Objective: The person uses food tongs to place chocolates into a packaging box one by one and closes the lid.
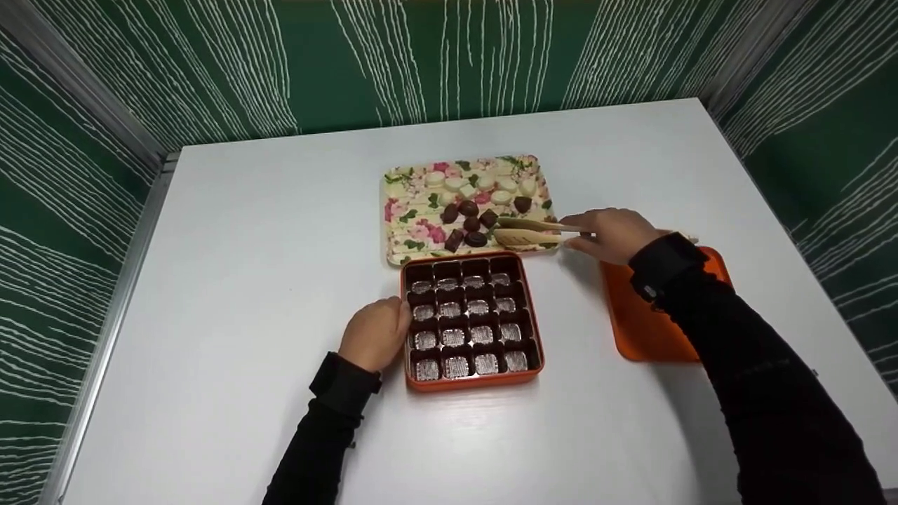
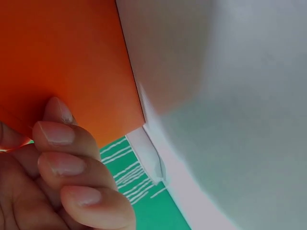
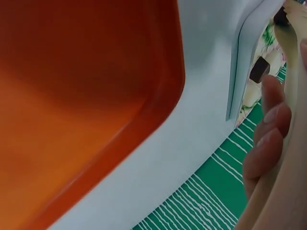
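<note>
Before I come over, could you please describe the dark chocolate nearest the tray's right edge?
On the white table, beyond the compartmented orange box, lies a flowered tray. Toward its right edge, just below the white pieces, is a dark brown chocolate. The other brown chocolates cluster to its left; this one sits apart.

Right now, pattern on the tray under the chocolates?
Tray: pink-and-green floral on cream; clearest in head view.
</note>
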Demonstrator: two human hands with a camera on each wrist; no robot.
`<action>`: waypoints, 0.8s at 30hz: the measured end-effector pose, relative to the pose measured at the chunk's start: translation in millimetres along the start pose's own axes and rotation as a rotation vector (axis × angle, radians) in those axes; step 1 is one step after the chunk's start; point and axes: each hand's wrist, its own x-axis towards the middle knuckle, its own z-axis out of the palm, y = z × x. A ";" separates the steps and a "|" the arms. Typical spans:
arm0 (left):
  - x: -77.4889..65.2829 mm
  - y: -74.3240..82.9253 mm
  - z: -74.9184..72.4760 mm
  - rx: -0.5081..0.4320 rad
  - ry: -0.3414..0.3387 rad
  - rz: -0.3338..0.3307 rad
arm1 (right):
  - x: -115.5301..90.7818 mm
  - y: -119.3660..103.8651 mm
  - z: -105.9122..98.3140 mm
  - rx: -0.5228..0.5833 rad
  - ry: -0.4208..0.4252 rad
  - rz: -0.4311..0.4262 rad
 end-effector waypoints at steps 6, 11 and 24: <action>0.4 -0.2 1.6 0.000 0.004 -0.007 | -2.0 -4.0 2.1 -0.045 0.053 0.018; 0.7 -0.2 1.2 -0.017 -0.004 -0.012 | -4.7 -7.5 -6.2 -0.017 0.087 0.003; 1.0 -0.5 0.4 -0.020 -0.003 -0.009 | 11.2 -75.2 -15.6 0.011 0.146 -0.224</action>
